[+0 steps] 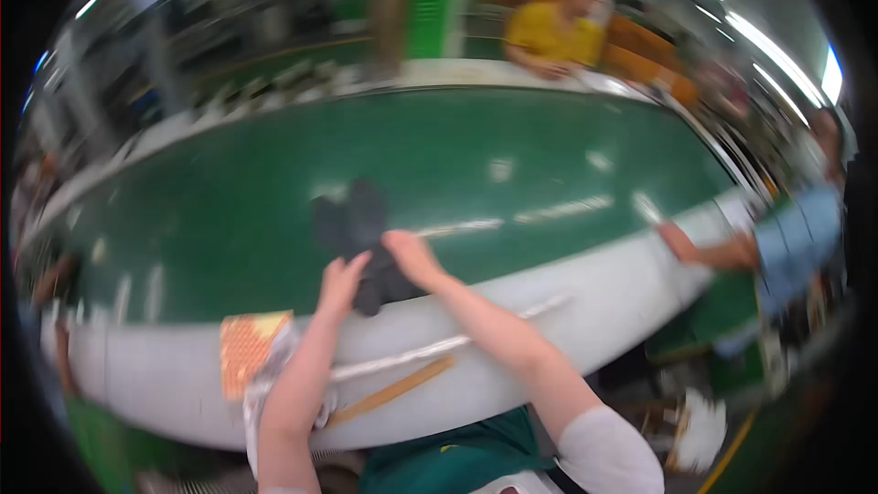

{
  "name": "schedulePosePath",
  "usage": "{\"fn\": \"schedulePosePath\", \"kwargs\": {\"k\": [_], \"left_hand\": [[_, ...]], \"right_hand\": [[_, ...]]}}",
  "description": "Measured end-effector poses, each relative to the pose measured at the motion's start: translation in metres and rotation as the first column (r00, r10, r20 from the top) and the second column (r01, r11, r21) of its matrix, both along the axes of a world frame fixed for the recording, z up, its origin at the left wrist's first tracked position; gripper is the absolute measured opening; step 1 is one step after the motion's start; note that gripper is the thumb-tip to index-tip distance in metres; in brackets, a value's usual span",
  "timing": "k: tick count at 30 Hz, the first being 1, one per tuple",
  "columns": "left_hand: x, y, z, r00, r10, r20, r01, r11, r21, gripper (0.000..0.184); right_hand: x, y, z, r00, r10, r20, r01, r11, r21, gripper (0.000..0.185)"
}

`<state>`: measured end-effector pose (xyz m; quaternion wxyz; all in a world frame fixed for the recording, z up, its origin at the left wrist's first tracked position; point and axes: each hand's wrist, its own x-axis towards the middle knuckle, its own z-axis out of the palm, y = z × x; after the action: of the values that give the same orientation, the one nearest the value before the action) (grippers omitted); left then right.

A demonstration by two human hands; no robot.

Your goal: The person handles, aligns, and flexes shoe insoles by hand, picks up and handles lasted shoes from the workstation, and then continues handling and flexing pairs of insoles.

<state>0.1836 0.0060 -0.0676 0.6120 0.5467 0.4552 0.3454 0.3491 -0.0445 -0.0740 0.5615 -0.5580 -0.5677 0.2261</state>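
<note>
Dark grey flat pieces [352, 220], blurred by motion, lie between my two hands at the near edge of the green surface [549, 165]. My left hand [342, 284] is at their lower left side, its fingers pressed against them. On the right side my right hand [412, 258] grips the pieces, fingers partly hidden. The lower part of the pieces hangs over the white table edge [585, 288]. An orange and yellow patterned sheet [249, 352] rests beside my left forearm, with crumpled clear plastic [279, 357] next to it.
A tan strip [393, 391] lies on the white edge near my body. Across the surface sits a person in yellow [558, 32]. At the right, a person in light blue [796, 242] has a hand on the edge. Another person's arm shows at the far left.
</note>
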Motion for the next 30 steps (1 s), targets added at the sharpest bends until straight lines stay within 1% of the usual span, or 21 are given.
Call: {"fn": "schedulePosePath", "kwargs": {"k": [1,2,3,4,5,6,7,10,13,15,18,21,22,25,30], "left_hand": [[-0.002,0.004,-0.004,1.000,-0.024,0.002,0.024,1.000,0.017,0.043],[-0.001,0.006,-0.009,0.983,-0.043,0.178,0.047,0.999,-0.018,0.037],[0.002,0.001,0.000,0.967,-0.082,0.241,0.095,0.994,-0.044,0.036],[0.004,0.004,-0.005,0.928,-0.170,0.332,0.166,0.985,0.040,0.042],[0.006,0.009,-0.011,0.926,-0.175,0.336,0.187,0.982,-0.002,0.046],[0.007,0.005,-0.005,0.920,-0.195,0.339,0.226,0.973,-0.055,0.045],[0.010,0.007,-0.005,0.927,-0.203,0.314,0.226,0.973,-0.038,0.044],[0.006,0.006,-0.003,0.957,-0.179,0.228,0.181,0.983,0.011,0.040],[0.005,0.000,0.003,0.952,-0.171,0.254,0.186,0.982,-0.034,0.038],[0.005,0.002,0.001,0.953,-0.175,0.246,0.189,0.981,-0.033,0.038],[0.005,0.003,-0.001,0.954,-0.168,0.248,0.181,0.983,-0.029,0.037],[0.005,0.005,-0.001,0.956,-0.166,0.241,0.179,0.983,-0.031,0.037],[0.004,0.006,-0.001,0.958,-0.165,0.235,0.178,0.983,-0.034,0.037],[0.005,0.006,-0.002,0.961,-0.149,0.231,0.163,0.986,-0.043,0.036],[0.003,0.007,-0.003,0.957,-0.163,0.240,0.177,0.984,-0.036,0.037]], "right_hand": [[0.003,0.008,-0.017,0.993,-0.048,0.108,0.043,0.998,0.042,0.034],[0.001,0.005,-0.010,0.997,-0.064,0.036,0.065,0.998,-0.022,0.033],[-0.003,-0.001,-0.002,0.996,-0.066,-0.066,0.068,0.997,0.023,0.032],[0.002,0.006,-0.009,0.996,-0.087,0.011,0.086,0.990,0.110,0.031],[0.003,0.003,-0.009,0.996,-0.070,-0.057,0.076,0.992,0.105,0.030],[0.004,-0.001,-0.005,0.995,-0.073,-0.074,0.080,0.992,0.102,0.028],[0.005,-0.001,0.000,0.995,-0.047,-0.091,0.052,0.997,0.049,0.027],[0.003,0.001,0.001,0.992,-0.041,-0.116,0.045,0.998,0.035,0.028],[0.006,-0.001,0.000,0.994,-0.028,-0.102,0.030,0.999,0.018,0.029],[0.005,-0.002,0.000,0.993,-0.025,-0.116,0.029,0.999,0.037,0.028],[0.007,-0.003,0.000,0.994,0.024,-0.107,-0.022,1.000,0.018,0.029],[0.007,-0.001,-0.001,0.984,0.049,-0.171,-0.047,0.999,0.020,0.031],[0.008,-0.001,-0.001,0.977,0.074,-0.199,-0.078,0.997,-0.012,0.032],[0.006,-0.001,-0.001,0.963,0.077,-0.258,-0.080,0.997,0.000,0.030],[0.006,0.005,-0.008,0.973,0.062,-0.223,-0.064,0.998,-0.006,0.030]]}}
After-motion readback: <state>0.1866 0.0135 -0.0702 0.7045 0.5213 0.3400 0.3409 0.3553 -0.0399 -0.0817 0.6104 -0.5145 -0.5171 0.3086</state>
